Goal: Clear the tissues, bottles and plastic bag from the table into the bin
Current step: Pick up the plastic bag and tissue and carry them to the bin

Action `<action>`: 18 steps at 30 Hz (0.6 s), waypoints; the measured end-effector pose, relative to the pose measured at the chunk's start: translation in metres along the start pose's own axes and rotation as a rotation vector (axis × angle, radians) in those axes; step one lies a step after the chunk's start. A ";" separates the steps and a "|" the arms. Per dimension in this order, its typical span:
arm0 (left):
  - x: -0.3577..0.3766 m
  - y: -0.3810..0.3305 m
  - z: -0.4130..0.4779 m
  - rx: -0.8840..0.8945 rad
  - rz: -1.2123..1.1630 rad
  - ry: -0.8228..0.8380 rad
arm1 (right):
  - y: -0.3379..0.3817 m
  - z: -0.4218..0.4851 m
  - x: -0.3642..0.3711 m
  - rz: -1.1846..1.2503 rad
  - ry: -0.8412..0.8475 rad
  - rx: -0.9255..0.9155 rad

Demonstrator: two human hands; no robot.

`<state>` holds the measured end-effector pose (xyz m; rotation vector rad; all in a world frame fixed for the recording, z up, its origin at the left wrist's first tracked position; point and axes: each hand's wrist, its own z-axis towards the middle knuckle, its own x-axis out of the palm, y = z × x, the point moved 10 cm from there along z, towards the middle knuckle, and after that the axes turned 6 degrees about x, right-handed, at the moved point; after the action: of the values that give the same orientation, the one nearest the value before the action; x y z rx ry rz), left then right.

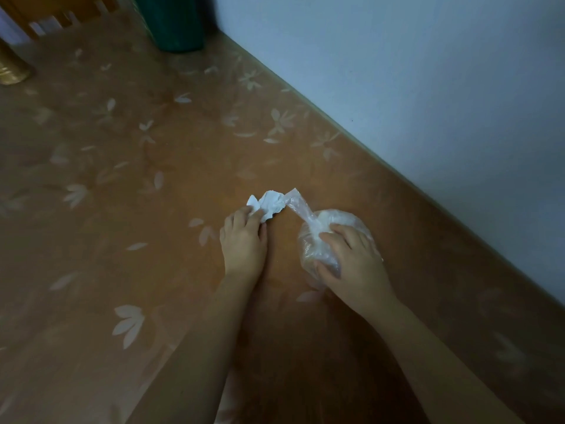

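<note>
Pinched crumpled tissue (269, 205) in left grip (243, 243), clasped knotted plastic bag (336, 217) in right grip (351, 261) on table (122, 209). Could have dropped loosely caught tissue, or split thin bag by squeezing.

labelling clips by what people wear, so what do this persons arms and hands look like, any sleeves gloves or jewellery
Both are bare. The left hand and right hand show no gloves, rings or watch. The forearms are uncovered all the way to the bottom edge of the picture, so no sleeve is in view. The light is dim, so small marks cannot be told.
</note>
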<state>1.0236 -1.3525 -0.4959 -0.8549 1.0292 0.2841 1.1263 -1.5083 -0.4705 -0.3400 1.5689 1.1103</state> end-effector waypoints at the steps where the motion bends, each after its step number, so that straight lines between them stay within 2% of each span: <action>1: 0.000 -0.002 -0.002 0.019 0.004 -0.007 | 0.000 -0.001 0.000 -0.003 -0.007 -0.004; 7: -0.005 -0.008 -0.030 -0.002 -0.046 -0.049 | 0.003 -0.011 -0.005 0.028 -0.021 -0.018; 13: -0.017 -0.003 -0.068 -0.211 -0.294 -0.050 | 0.008 -0.031 -0.003 0.112 0.013 0.011; 18: -0.045 -0.005 -0.102 -0.299 -0.352 -0.094 | 0.011 -0.053 0.001 0.122 0.043 0.040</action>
<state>0.9383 -1.4229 -0.4797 -1.2631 0.7407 0.1781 1.0852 -1.5443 -0.4698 -0.2449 1.6655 1.1704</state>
